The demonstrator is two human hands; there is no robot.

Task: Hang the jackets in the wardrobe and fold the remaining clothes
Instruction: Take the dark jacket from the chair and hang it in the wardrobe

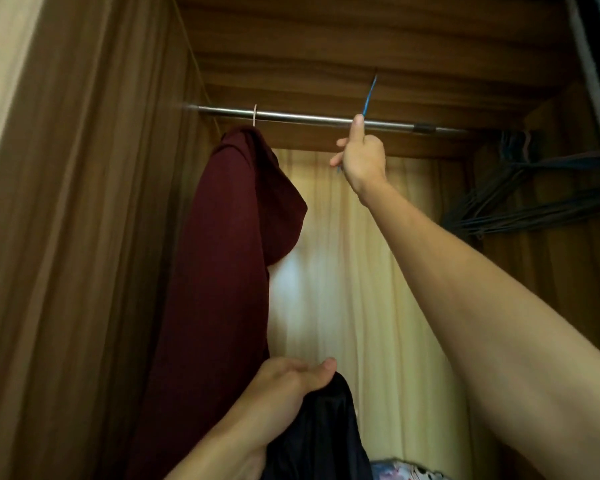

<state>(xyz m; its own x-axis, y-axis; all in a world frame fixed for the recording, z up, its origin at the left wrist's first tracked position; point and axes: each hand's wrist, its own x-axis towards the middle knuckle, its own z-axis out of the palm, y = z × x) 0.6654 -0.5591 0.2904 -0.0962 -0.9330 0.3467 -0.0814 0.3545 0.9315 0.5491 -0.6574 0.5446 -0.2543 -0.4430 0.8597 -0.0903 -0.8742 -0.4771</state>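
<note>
Your right hand [361,161] pinches a blue hanger [369,95] at the rail [309,117]; your left hand [291,379] grips a glossy black jacket [319,427] below. Left of your raised fingers [357,125] hangs a maroon hooded jacket [229,237].

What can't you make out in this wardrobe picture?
All in the head view:
blue hanger: the right hand hides most of it below the hook.
black garment: cut off by the bottom edge and partly behind the left hand; its kind is unclear.
dark hangers: blurred in the shadowed right corner; number unclear.
patterned item: cut off by the bottom edge.
</note>
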